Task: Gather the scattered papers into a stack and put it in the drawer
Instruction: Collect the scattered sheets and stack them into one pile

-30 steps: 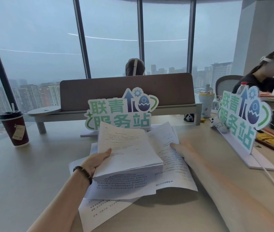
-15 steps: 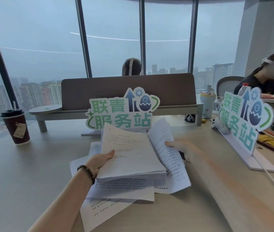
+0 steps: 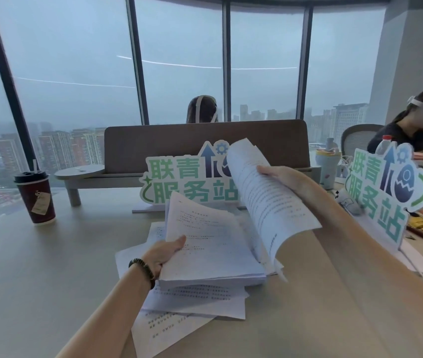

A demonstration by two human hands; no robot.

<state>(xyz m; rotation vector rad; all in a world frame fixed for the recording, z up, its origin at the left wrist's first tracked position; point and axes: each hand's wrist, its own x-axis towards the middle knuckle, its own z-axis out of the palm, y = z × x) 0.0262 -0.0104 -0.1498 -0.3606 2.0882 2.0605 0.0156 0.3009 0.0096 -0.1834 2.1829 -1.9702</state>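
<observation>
Nearest us, loose sheets (image 3: pixel 179 329) lie overlapping on the desk (image 3: pixel 37 280). Above them our left hand (image 3: pixel 162 254) pinches the gathered stack (image 3: pixel 210 251) at its left edge. Our right hand (image 3: pixel 280 174) grips a raised, curling sheet (image 3: pixel 264 202). Beyond stand a green sign (image 3: pixel 179 182) and coffee cup (image 3: pixel 35 198).

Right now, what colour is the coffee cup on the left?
The coffee cup is dark red with a black lid, seen in the head view.
</observation>
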